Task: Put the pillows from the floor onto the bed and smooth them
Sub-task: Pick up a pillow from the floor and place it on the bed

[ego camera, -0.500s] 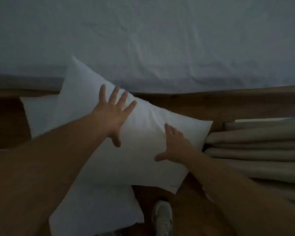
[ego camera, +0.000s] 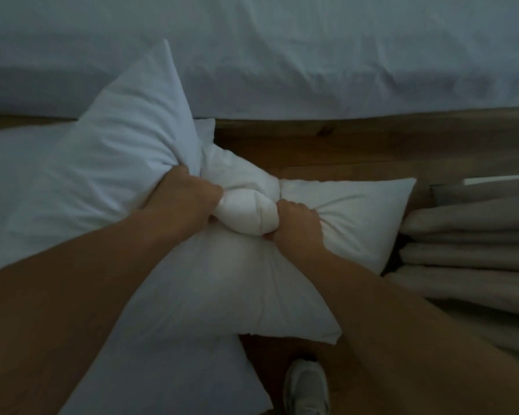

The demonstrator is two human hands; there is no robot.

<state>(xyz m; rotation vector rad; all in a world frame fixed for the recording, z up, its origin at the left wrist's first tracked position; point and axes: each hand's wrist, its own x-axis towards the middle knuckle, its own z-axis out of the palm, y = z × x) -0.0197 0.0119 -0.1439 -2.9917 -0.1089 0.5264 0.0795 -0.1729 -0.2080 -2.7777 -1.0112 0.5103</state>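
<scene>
A white pillow (ego camera: 126,139) lies on top of the pile on the wooden floor, its far corner leaning against the bed (ego camera: 312,55). My left hand (ego camera: 183,199) and my right hand (ego camera: 297,226) are both clenched in its middle, bunching the fabric into a lump between them. A second white pillow (ego camera: 168,381) lies flat underneath, showing at the bottom. Another white pillow edge (ego camera: 15,163) shows at the far left. The bed has a pale wrinkled sheet hanging over its side.
The wooden floor (ego camera: 327,151) runs between me and the bed. Beige folded curtain fabric (ego camera: 468,253) hangs at the right, touching the pillow's right end. My shoe (ego camera: 306,387) stands at the bottom centre.
Both hands were open and spread flat over the top pillow; now they have closed into fists on its middle and squeezed it together. The view has moved closer.
</scene>
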